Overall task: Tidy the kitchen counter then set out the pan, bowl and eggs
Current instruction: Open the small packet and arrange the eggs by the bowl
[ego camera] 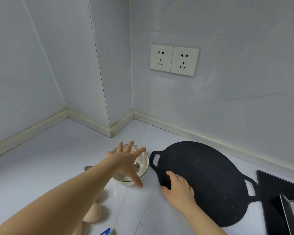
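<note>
Resting on the glossy white counter point(58, 158), the flat, round pan point(207, 175) is matte black with pale speckles and two loop handles. Your right hand point(180, 189) grips its near-left rim, thumb on top and fingers curled at the edge. Your left hand point(127, 160) is above the pale, glossy bowl point(143, 160), fingers splayed wide, holding nothing. A metal spoon point(137, 166) lies inside. Smooth tan eggs point(92, 214) sit beneath your left forearm.

- Your bowl point(144, 161): pale with a dark rim, upright.
- Your pan point(205, 182): black, speckled, round, two-handled, lying flat just beside the bowl at its 3 o'clock.
- Your eggs point(92, 213): tan, partly hidden, at the bowl's 7 o'clock.
</note>
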The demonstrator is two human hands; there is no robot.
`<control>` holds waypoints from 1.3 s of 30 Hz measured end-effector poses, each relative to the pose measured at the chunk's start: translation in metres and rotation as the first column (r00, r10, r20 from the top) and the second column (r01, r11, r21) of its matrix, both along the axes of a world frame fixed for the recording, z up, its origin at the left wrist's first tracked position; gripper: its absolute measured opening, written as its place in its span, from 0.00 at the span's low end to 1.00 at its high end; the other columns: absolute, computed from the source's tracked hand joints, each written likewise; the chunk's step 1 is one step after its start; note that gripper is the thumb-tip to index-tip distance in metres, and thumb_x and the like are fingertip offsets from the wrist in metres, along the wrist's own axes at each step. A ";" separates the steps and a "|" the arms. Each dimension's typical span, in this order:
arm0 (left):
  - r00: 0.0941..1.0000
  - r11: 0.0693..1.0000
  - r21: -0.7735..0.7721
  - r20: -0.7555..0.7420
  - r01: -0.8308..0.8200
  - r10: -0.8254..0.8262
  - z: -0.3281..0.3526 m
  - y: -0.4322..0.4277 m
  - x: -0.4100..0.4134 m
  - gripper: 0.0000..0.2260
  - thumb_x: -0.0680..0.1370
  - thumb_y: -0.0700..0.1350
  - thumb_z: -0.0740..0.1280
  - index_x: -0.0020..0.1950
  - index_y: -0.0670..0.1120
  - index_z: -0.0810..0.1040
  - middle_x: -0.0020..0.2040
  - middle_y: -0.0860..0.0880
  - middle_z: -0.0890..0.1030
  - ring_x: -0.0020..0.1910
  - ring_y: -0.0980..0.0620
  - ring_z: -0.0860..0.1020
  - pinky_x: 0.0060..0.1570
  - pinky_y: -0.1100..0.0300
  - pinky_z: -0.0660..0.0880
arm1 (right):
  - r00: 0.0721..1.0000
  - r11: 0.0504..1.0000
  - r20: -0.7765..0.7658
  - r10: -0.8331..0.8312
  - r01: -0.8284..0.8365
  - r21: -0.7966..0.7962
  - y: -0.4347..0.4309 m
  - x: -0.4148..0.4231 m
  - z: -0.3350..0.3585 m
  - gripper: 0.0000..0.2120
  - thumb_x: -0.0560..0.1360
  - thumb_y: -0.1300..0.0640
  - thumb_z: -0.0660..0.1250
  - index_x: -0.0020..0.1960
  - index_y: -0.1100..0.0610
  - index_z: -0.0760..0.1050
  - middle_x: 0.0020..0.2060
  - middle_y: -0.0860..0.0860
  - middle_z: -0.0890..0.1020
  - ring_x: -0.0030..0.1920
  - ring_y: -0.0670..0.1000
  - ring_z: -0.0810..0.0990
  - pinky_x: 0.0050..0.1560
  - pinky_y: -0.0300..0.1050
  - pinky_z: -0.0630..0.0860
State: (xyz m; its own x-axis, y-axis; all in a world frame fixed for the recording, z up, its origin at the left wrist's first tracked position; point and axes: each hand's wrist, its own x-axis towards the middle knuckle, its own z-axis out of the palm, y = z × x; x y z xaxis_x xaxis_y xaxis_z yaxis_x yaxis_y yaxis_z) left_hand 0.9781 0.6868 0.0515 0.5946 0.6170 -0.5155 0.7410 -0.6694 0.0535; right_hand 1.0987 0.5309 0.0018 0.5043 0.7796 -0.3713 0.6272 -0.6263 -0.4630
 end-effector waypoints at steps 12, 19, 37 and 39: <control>0.996 0.997 0.025 0.046 0.072 -0.073 -0.003 0.011 -0.007 0.54 0.60 0.67 0.73 0.75 0.63 0.41 0.77 0.54 0.41 0.75 0.42 0.42 0.67 0.37 0.56 | 0.859 0.907 -0.496 -0.123 0.300 0.296 0.048 -0.024 0.024 0.10 0.80 0.50 0.55 0.58 0.50 0.70 0.48 0.48 0.78 0.43 0.49 0.80 0.35 0.32 0.72; 0.951 0.958 -0.192 0.184 -0.212 0.247 0.022 0.051 -0.023 0.24 0.80 0.45 0.59 0.75 0.50 0.58 0.71 0.46 0.67 0.63 0.44 0.74 0.57 0.52 0.76 | 0.793 0.937 -0.596 -0.131 0.294 0.186 0.065 -0.040 0.032 0.12 0.79 0.62 0.51 0.54 0.50 0.68 0.52 0.58 0.77 0.30 0.52 0.80 0.30 0.42 0.80; 0.163 0.108 -0.994 0.101 -0.032 0.981 -0.004 0.122 -0.034 0.11 0.80 0.41 0.58 0.55 0.40 0.78 0.56 0.43 0.79 0.47 0.40 0.80 0.40 0.47 0.82 | 0.785 0.795 -0.528 -0.324 0.528 0.299 0.167 0.011 0.036 0.10 0.77 0.66 0.50 0.52 0.58 0.68 0.44 0.63 0.78 0.25 0.55 0.77 0.22 0.41 0.77; 0.130 0.089 -0.996 0.088 -0.004 0.988 -0.016 0.126 -0.025 0.12 0.80 0.41 0.56 0.53 0.41 0.79 0.56 0.44 0.79 0.49 0.40 0.79 0.40 0.46 0.81 | 0.776 0.786 -0.533 -0.337 0.543 0.294 0.177 0.020 0.030 0.10 0.77 0.66 0.50 0.52 0.58 0.68 0.44 0.64 0.78 0.26 0.56 0.77 0.23 0.42 0.78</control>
State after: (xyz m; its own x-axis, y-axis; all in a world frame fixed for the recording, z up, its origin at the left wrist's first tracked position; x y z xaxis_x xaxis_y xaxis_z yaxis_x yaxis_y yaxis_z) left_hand 0.9535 0.8131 0.0359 0.5861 0.5756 -0.5703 0.0461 0.6790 0.7327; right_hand 1.1184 0.7075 0.0318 0.6959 0.6354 -0.3345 -0.0021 -0.4640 -0.8858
